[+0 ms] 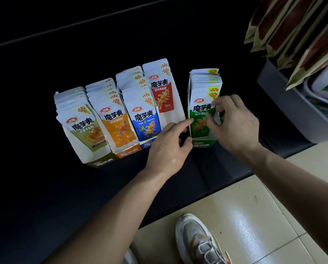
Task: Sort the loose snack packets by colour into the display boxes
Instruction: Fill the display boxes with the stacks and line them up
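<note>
Near done, by my reading: no loose packets in view, four boxes (pixel 100 162) stocked by colour, right hand (pixel 233 122) pinching the front green packet (pixel 200 122) in the green box (pixel 205 144), left hand (pixel 167 149) gripping that box's front corner.

One wide-angle view, worn on the person's head, looks forward and steeply down. It is close over the black worktop (pixel 45 187), with the row of white cardboard display boxes (pixel 173 113) mid-frame. The cream tiled floor (pixel 254 216) and a grey-and-white mesh trainer (pixel 197 241) lie along the bottom edge.
</note>
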Action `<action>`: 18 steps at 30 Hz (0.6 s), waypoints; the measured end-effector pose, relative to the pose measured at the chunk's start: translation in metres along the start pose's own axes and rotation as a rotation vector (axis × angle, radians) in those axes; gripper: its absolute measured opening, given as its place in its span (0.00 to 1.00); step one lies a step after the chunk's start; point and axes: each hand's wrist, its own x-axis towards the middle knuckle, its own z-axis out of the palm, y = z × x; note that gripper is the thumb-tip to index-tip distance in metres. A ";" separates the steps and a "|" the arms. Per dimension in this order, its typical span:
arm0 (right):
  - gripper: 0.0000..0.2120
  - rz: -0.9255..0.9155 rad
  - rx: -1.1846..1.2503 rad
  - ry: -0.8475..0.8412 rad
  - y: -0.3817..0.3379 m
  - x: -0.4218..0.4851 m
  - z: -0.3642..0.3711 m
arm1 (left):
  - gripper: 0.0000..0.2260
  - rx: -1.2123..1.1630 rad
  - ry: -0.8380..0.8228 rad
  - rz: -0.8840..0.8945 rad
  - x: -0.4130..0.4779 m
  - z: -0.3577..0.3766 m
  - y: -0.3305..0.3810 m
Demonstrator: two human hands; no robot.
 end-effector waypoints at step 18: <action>0.42 0.276 0.059 -0.371 -0.041 -0.018 0.014 | 0.26 0.509 0.408 -0.260 -0.058 -0.071 -0.047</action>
